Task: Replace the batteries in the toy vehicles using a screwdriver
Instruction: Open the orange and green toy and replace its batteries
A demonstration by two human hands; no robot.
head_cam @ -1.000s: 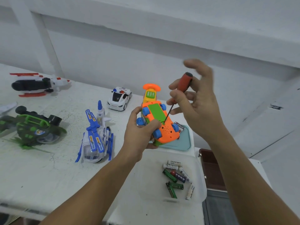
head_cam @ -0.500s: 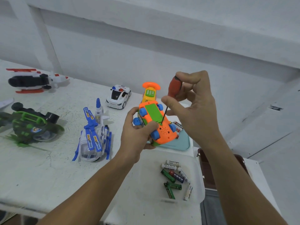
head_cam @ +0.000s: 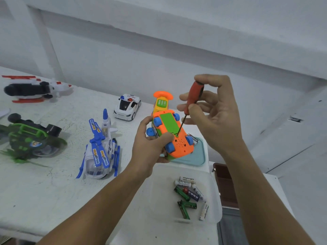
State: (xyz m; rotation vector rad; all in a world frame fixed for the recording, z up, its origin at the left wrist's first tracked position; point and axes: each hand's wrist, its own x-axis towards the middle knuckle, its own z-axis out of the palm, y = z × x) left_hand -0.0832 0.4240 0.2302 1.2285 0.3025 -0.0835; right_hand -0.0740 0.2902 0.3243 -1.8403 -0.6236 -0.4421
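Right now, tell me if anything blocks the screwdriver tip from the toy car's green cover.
Nothing visible does. The screwdriver tip meets the orange toy car at the near edge of its green cover. The thumb of the left hand lies just beside it, not across.

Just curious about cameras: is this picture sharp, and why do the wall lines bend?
Head view: even, soft light; faint shadow beside the blue-and-white plastic toy helicopter; orange plastic toy car and red-handled screwdriver sharp; wide-angle lens bows the white wall ledge.
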